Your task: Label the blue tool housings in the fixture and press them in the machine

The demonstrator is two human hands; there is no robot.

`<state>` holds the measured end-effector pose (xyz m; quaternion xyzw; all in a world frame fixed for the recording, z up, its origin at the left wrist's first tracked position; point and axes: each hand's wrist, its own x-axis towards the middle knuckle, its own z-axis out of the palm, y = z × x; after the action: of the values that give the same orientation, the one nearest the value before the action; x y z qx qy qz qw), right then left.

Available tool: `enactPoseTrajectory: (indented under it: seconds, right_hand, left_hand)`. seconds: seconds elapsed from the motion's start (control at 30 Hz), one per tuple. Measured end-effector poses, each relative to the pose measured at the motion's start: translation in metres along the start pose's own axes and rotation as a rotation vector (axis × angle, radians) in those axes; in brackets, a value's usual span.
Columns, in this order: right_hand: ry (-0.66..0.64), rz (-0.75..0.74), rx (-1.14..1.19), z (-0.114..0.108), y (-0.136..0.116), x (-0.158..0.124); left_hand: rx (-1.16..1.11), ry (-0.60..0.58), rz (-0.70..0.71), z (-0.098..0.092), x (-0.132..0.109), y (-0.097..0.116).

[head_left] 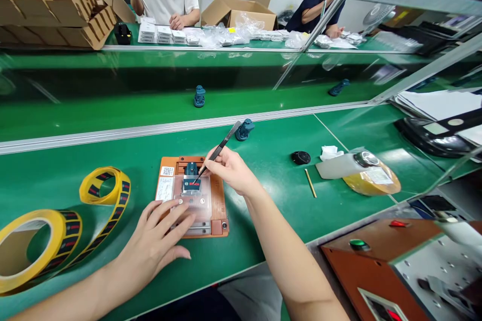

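An orange-brown jig (218,200) lies on the green bench before me, with a clear plate (196,201) over it and a small dark blue part (191,180) bearing a label seated in it. My left hand (156,238) rests flat on the near end of the clear plate, fingers spread. My right hand (231,170) pinches metal tweezers (222,144), whose tip touches the label on the blue part.
A yellow label-tape roll (35,248) and a loose loop (107,190) lie at left. Blue parts (244,129) (199,96) stand beyond. A black cap (300,157), stick (310,182) and tipped bottle (359,170) are at right. People work across the belt.
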<state>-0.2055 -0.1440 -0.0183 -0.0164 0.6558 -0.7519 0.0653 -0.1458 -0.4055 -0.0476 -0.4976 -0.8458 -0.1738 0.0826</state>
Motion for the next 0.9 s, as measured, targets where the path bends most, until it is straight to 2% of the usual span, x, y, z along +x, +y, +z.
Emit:
enactPoseTrajectory:
  seconds: [0.53,0.77,0.9]
  right_hand:
    - [-0.008,-0.032,-0.042,0.000,0.000,-0.001]
    - [-0.005,-0.045,-0.061,-0.002,0.003,0.000]
    - [-0.018,-0.038,-0.045,-0.004,0.005,0.001]
  left_hand:
    - [-0.034,0.068,-0.049,0.003,0.002,0.003]
    - [0.038,0.003,-0.044,-0.007,0.021,-0.002]
    - [0.058,0.009,-0.026,-0.010,0.029,-0.002]
